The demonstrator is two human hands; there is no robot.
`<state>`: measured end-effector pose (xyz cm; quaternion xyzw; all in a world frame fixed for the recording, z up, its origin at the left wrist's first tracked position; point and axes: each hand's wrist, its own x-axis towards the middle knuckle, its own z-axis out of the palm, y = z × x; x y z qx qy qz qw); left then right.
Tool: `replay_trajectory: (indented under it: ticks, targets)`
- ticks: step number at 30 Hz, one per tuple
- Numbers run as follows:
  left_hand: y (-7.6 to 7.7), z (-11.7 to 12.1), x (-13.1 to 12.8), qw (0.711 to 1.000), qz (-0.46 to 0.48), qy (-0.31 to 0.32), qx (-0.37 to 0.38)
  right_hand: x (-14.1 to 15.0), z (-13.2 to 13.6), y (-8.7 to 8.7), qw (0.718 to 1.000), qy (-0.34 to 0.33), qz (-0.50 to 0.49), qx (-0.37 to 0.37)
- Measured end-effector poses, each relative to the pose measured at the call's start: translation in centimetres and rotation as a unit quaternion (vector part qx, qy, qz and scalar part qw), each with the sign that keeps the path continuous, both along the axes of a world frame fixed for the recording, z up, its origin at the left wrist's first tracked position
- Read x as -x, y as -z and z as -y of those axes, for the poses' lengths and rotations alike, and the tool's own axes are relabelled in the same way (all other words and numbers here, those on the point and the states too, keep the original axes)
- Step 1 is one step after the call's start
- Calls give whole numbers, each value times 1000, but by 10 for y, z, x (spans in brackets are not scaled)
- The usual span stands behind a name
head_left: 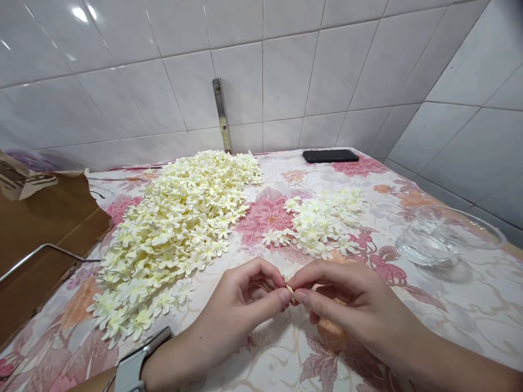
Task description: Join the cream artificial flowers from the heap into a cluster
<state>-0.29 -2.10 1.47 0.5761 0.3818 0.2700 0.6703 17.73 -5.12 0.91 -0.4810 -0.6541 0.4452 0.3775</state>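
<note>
Near the front of the table, my left hand [253, 296] and my right hand [341, 294] meet fingertip to fingertip. Both pinch a small white flower [289, 289], mostly covered by the fingers. Beyond my right hand lies a smaller heap of white flowers [322, 220], loosely spread. A large pile of creamy white and pale yellow flowers [180, 218] covers the table beyond and to the left of my left hand. The left wrist wears a watch with a pale strap [133, 370].
A torn cardboard box [53, 218] and a bent metal rod [44, 246] stand at the left. A clear bowl [433, 245] sits at the right. A black phone [330, 156] lies at the back by the tiled wall [286, 71]. A floral cloth [469, 326] covers the table.
</note>
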Motion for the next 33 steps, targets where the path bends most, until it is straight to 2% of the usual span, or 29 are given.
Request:
replay_trajectory:
  ticks: [8,16,20,23,26,33]
  targets:
    - [-1,0,-1,1000,2,1,10,-2,-1,0,1000,-7,4,-11]
    - [0,0,-1,1000,-2,0,-10,-2,0,2,1000,-7,4,3]
    - [0,0,-2,1000,-20,-2,-16,-1,1,4,1000,1,20,-13]
    - [1,1,-3,999,-42,-5,-32,1,2,4,999,-3,33,-41]
    - [4,3,-3,996,-63,-10,-60,5,4,4,993,8,63,-102]
    - [6,7,-6,992,-89,-24,-89,10,7,11,962,31,130,-239]
